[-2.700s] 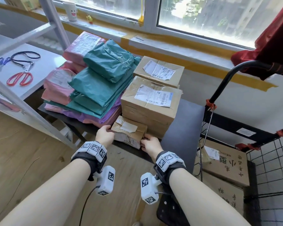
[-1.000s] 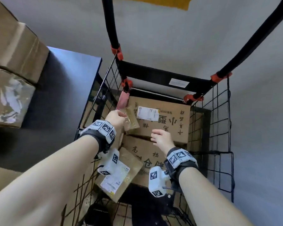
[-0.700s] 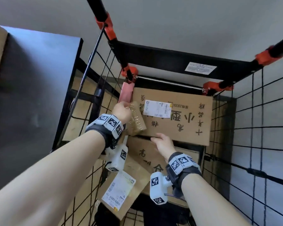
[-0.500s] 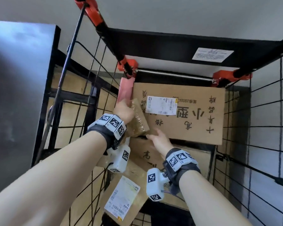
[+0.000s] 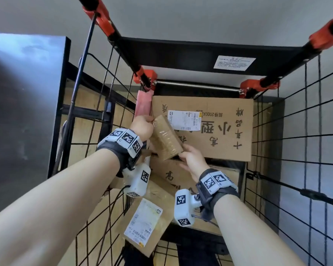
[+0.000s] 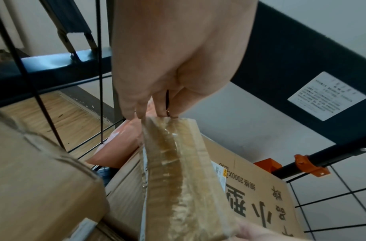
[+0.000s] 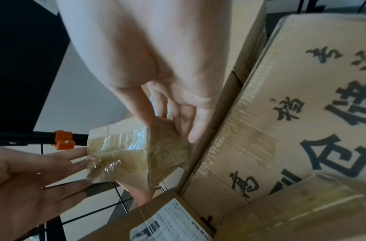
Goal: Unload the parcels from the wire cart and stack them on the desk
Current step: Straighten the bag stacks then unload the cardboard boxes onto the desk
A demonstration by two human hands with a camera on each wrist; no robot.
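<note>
A small tape-wrapped cardboard parcel (image 5: 165,139) (image 6: 177,179) (image 7: 132,156) is tilted up inside the wire cart (image 5: 296,131), against a large printed carton (image 5: 215,135). My left hand (image 5: 142,127) (image 6: 167,65) pinches its far upper end. From the near side my right hand (image 5: 192,160) (image 7: 157,73) holds its lower end, thumb on top and fingers along the side. In the right wrist view the left hand's fingers (image 7: 60,161) lie fairly straight against the parcel's end face.
A second printed carton (image 5: 173,177) lies below the first. A flat labelled box (image 5: 148,219) leans at the cart's near left. A pink mailer (image 5: 143,104) stands in the far left corner. The dark desk (image 5: 23,93) is left of the cart.
I turned from the desk stack to the cart. My left hand has tilted the small parcel up, and my right hand has moved from the lower carton onto the parcel's near end.
</note>
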